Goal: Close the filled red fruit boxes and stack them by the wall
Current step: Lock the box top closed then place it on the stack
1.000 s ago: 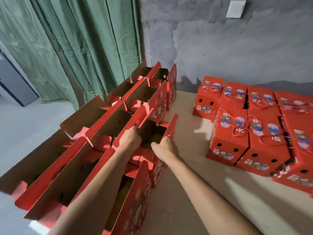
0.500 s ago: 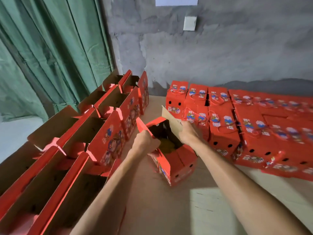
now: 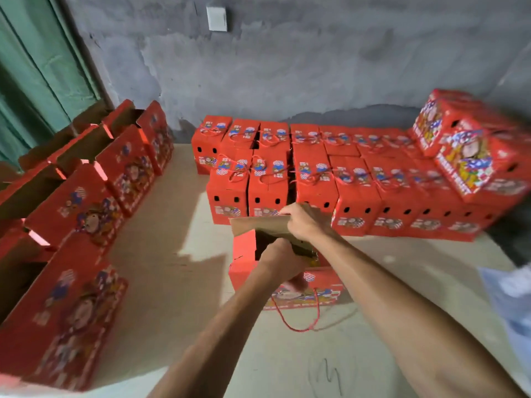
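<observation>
— Near the middle of the floor, just in front of the stacked rows, sits the open red box (image 3: 247,254); is that the one being closed?

— Yes. Both hands are on it. The right hand (image 3: 307,222) has its fingers curled over the top edge of the brown inner flap (image 3: 258,224), which stands up on the far side of the box. The left hand (image 3: 280,258) is curled at the near edge of the opening, seemingly gripping the near flap, though the fingertips are hidden.

— Which way does the box lie from the fingers?

— Directly under them. Its long axis runs left to right across the person's front, so the two long flaps face each other, one far, one near. The closing move looks to turn on folding the far flap toward the body, and the right hand is the nearer one for that.

— What is inside?

— The opening is dark; the contents cannot be made out. A red cord handle (image 3: 301,317) trails from the near face onto the floor.

— And the other containers?

— The closed boxes (image 3: 316,173) stand in rows against the grey wall (image 3: 287,67), two levels at the right end. The unclosed boxes (image 3: 86,202) line the left edge of the floor, by the green curtain (image 3: 34,76), flaps up; their contents are not visible either.

— Any risk?

— Probably the cord catching under the box when it is lifted.
</observation>
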`<control>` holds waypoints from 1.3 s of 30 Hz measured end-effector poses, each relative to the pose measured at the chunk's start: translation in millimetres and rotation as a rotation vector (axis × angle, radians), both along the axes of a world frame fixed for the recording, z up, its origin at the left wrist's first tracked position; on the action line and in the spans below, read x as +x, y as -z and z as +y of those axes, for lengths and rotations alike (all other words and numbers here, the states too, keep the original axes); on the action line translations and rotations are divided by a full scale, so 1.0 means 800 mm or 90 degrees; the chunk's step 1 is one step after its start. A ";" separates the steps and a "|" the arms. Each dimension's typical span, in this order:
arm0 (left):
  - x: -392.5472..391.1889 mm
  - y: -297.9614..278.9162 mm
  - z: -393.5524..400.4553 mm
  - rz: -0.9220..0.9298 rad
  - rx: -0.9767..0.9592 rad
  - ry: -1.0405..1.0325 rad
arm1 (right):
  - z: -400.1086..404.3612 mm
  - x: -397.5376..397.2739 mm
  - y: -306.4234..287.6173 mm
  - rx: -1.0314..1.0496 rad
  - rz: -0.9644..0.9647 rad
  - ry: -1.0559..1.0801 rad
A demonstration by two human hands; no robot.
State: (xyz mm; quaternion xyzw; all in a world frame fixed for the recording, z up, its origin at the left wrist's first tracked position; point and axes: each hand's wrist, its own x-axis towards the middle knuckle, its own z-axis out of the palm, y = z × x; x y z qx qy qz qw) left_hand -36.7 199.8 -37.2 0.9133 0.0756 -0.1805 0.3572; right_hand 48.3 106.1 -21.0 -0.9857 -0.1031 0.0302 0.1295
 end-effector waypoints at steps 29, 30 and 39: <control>0.018 0.071 0.071 -0.267 0.195 0.043 | -0.167 -0.105 0.130 0.232 -0.309 0.138; 0.022 0.074 0.075 -0.271 0.188 0.067 | -0.166 -0.105 0.137 0.231 -0.320 0.142; -0.012 0.153 0.058 -0.507 0.216 -0.032 | -0.170 -0.098 0.179 0.136 -0.415 0.108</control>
